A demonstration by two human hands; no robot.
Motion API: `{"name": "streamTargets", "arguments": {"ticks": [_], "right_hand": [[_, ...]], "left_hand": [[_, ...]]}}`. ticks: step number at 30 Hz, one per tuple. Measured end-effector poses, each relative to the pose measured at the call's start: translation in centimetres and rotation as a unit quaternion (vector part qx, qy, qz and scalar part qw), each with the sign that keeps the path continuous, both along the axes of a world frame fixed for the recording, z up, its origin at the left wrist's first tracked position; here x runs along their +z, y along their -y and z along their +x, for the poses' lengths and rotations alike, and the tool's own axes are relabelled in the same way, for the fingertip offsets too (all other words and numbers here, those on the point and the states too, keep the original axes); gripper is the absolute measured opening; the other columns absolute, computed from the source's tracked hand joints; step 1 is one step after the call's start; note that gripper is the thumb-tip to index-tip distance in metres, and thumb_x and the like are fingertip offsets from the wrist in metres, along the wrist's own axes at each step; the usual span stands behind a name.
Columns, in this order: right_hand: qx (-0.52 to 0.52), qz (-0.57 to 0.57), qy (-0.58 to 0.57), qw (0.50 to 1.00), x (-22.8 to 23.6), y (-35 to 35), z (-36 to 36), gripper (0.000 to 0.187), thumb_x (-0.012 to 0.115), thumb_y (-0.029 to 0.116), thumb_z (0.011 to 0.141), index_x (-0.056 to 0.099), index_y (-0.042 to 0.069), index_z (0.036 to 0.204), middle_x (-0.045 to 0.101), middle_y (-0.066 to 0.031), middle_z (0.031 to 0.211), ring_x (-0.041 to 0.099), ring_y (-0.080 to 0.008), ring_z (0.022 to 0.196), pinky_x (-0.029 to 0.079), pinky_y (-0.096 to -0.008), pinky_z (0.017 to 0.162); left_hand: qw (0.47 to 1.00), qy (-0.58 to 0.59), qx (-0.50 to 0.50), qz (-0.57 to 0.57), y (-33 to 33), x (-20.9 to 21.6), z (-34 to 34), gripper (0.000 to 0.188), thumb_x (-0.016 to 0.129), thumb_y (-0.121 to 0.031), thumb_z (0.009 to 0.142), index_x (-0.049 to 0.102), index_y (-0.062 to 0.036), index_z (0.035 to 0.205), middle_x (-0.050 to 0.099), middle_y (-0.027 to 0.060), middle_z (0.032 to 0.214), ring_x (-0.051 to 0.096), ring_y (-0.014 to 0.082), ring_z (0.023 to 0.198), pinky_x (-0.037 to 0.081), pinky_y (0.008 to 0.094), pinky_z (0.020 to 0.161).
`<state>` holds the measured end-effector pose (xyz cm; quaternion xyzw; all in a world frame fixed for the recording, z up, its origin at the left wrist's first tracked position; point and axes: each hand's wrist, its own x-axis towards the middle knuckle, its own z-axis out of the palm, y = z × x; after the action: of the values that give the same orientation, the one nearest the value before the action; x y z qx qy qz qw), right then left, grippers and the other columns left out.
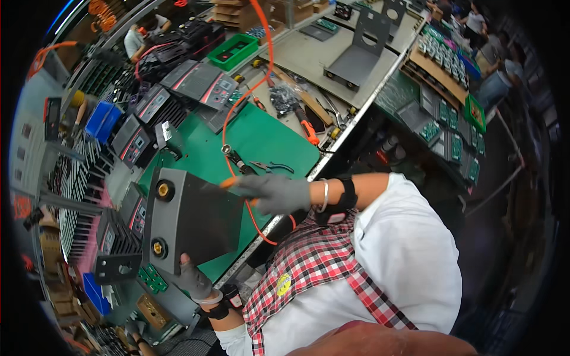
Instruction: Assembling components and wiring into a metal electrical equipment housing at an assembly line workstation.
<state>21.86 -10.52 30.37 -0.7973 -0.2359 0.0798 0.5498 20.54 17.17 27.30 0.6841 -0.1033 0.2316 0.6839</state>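
A dark grey box-shaped metal housing [205, 222] is tilted over the green mat [273, 136], two black round fittings with brass centres on its end face. My left hand [193, 280], in a grey glove with bare fingertips, grips the housing's lower near corner. My gloved right hand [273, 193] is closed around an orange-handled tool [227, 183] beside the housing's upper edge. Its working end cannot be made out. Pliers with dark handles [272, 167] lie on the mat just beyond that hand. An orange air hose [270, 53] hangs down across the mat and passes by my right hand.
Grey units with control panels [205, 83] are stacked at the back and left. A green bin [234, 51], an orange-and-black screwdriver [307, 127] and a bent grey metal bracket [359, 56] sit farther back. Circuit boards [451, 133] lie on the right. Other people [136, 41] work in the distance.
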Motion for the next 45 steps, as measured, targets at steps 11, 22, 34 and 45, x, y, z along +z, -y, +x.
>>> {"name": "streamTargets", "arguments": {"ticks": [11, 22, 34, 45], "right_hand": [[-0.273, -0.260, -0.287, 0.881, -16.5, 8.4, 2.7, 0.069, 0.053, 0.017, 0.071, 0.025, 0.007, 0.133, 0.058, -0.0211, 0.096, 0.060, -0.0310, 0.082, 0.048, -0.0376, 0.071], [-0.221, -0.367, -0.155, 0.890, -20.1, 8.1, 11.6, 0.053, 0.048, 0.017, 0.079, 0.032, 0.012, 0.130, 0.052, -0.0190, 0.111, 0.053, -0.0344, 0.102, 0.045, -0.0498, 0.080], [-0.458, -0.408, -0.232, 0.755, -26.8, 31.9, 15.8, 0.044, 0.040, 0.017, 0.083, 0.038, 0.008, 0.127, 0.057, -0.0139, 0.104, 0.059, -0.0298, 0.088, 0.046, -0.0437, 0.070], [-0.452, -0.214, -0.246, 0.830, -25.9, 35.7, 15.5, 0.023, 0.050, 0.021, 0.080, 0.062, 0.007, 0.093, 0.057, -0.0087, 0.081, 0.055, -0.0213, 0.074, 0.045, -0.0339, 0.064]], "left_hand": [[0.994, -0.009, 0.084, 0.073, -2.1, 4.8, -0.3, 0.042, 0.051, -0.020, 0.085, 0.043, 0.0029, 0.119, 0.050, 0.0121, 0.112, 0.049, 0.0181, 0.096, 0.040, 0.0313, 0.083], [0.933, -0.240, -0.027, 0.266, -0.3, 14.6, -1.8, 0.057, 0.055, -0.036, 0.081, 0.040, 0.0054, 0.118, 0.053, 0.0140, 0.105, 0.052, 0.0186, 0.092, 0.040, 0.0296, 0.080], [0.860, -0.355, -0.102, 0.352, 7.5, 8.8, 9.3, 0.048, 0.059, -0.019, 0.078, 0.044, 0.0006, 0.119, 0.056, 0.0115, 0.103, 0.056, 0.0189, 0.087, 0.046, 0.0289, 0.072], [0.697, -0.438, -0.066, 0.564, 10.4, 10.5, 9.8, 0.057, 0.063, -0.021, 0.071, 0.045, -0.0017, 0.121, 0.057, 0.0139, 0.102, 0.057, 0.0239, 0.088, 0.046, 0.0323, 0.075]]}}
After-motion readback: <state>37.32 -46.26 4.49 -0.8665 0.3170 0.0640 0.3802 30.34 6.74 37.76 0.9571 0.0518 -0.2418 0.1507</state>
